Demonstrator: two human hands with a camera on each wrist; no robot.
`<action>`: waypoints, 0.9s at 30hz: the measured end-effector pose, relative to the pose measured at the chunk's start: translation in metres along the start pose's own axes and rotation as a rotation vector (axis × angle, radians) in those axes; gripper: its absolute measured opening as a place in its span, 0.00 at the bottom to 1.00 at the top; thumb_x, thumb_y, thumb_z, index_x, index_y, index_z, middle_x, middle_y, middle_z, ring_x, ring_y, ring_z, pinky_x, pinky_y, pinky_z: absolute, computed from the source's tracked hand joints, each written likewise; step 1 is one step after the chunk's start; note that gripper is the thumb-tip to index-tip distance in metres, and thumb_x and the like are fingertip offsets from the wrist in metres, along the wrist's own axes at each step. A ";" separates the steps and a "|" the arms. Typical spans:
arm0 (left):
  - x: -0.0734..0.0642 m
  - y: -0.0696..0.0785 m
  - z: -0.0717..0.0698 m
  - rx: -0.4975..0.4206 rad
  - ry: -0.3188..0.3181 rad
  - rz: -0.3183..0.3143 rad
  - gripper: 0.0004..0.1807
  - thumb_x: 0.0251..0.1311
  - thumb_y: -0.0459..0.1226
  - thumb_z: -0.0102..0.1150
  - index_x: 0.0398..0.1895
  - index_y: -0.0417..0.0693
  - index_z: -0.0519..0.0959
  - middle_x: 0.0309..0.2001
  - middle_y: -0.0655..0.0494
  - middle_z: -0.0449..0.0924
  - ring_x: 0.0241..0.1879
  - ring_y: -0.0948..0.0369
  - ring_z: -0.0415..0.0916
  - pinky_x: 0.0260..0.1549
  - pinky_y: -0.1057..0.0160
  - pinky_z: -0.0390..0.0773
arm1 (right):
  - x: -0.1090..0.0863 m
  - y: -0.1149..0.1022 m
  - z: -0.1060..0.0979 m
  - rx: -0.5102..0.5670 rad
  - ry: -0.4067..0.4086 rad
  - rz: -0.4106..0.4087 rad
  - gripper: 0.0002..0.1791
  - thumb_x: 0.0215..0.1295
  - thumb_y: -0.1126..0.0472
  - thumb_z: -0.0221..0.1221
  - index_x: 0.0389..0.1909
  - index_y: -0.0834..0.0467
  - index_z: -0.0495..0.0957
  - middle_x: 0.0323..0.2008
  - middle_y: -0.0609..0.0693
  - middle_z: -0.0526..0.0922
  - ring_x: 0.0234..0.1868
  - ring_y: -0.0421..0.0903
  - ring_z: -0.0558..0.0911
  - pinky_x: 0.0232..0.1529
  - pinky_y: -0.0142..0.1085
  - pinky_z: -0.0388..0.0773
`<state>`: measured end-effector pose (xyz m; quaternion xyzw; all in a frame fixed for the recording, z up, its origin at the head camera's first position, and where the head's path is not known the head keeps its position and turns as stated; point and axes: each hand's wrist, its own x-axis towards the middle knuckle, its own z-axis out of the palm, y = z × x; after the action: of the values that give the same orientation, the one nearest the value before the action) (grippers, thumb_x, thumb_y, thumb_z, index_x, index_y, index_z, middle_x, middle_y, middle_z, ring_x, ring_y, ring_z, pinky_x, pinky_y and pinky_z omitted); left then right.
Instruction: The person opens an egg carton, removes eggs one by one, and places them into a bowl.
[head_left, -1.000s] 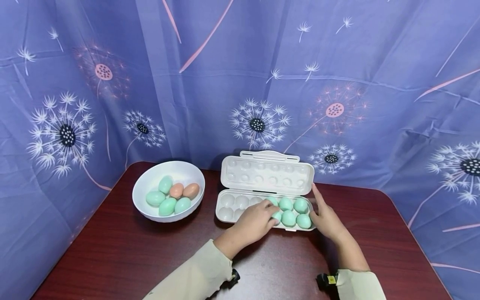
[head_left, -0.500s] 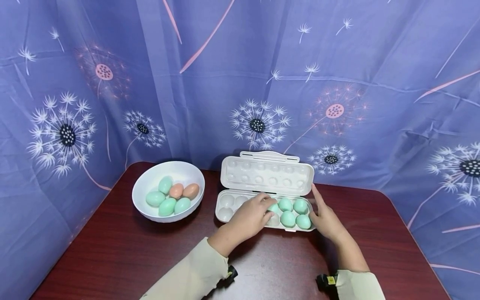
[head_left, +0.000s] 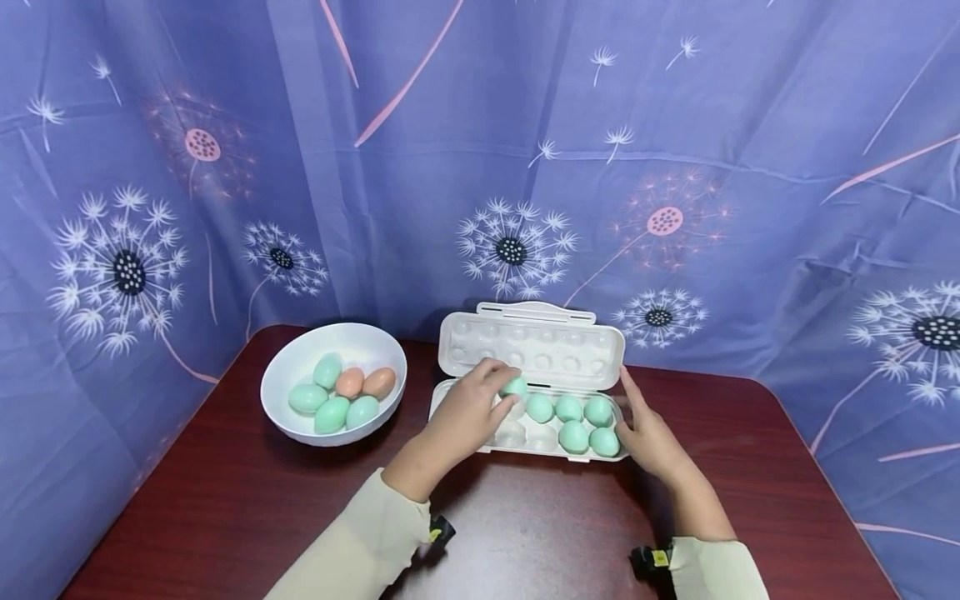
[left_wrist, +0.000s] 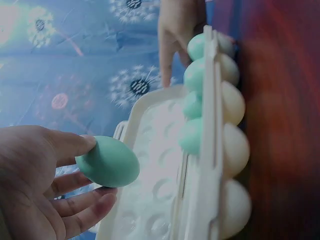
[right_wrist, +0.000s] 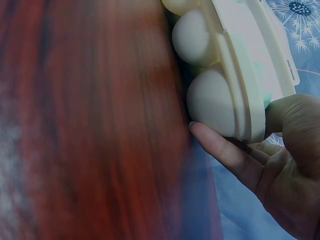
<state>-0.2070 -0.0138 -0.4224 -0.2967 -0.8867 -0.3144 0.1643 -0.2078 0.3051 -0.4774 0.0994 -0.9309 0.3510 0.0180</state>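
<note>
1. Left hand (head_left: pixel 467 410): we find it pinching one green egg (left_wrist: pixel 110 162) between thumb and fingers, raised clear of the tray. The fingertip hold leaves most of the shell bare, presumably because a smooth, rounded thing needs little more (a full fist would hide it).

2. Right hand (head_left: pixel 651 439): we see it spread wide at the carton's far end, its index finger straight towards the lid (head_left: pixel 525 337) and another digit against the end cup (right_wrist: pixel 212 100). We read this as bracing, so that the light carton does not slide.

3. Egg carton (head_left: pixel 542 438): it lies between the two hands, its lid tilted back beyond them, which leaves the cups reachable from above. Five green eggs (head_left: pixel 573 437) sit nearest the right hand; bare cups (head_left: pixel 512 434) lie beside the left thumb.

4. Bowl (head_left: pixel 285 375): to the left of the left hand, it holds four green eggs (head_left: pixel 332 414) and two brown eggs (head_left: pixel 378 382). Its raised wall, we judge, keeps them from rolling across the table (head_left: pixel 525 533).
</note>
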 end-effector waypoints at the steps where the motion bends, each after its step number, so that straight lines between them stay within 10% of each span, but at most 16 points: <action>1: 0.000 -0.002 -0.004 -0.001 0.015 -0.008 0.19 0.67 0.38 0.63 0.60 0.44 0.80 0.54 0.50 0.79 0.52 0.53 0.82 0.54 0.56 0.82 | 0.000 0.000 0.000 0.000 -0.003 0.000 0.50 0.67 0.74 0.50 0.82 0.50 0.34 0.63 0.67 0.77 0.55 0.55 0.81 0.46 0.35 0.76; 27: -0.021 -0.066 -0.089 -0.027 0.199 -0.418 0.22 0.68 0.40 0.62 0.64 0.45 0.78 0.60 0.44 0.76 0.52 0.46 0.81 0.51 0.48 0.81 | 0.001 0.001 0.000 -0.013 -0.004 -0.002 0.50 0.67 0.74 0.50 0.82 0.51 0.34 0.63 0.67 0.77 0.56 0.56 0.80 0.48 0.37 0.76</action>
<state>-0.2225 -0.1224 -0.3960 -0.0764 -0.9039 -0.3812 0.1783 -0.2092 0.3055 -0.4784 0.1010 -0.9331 0.3448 0.0172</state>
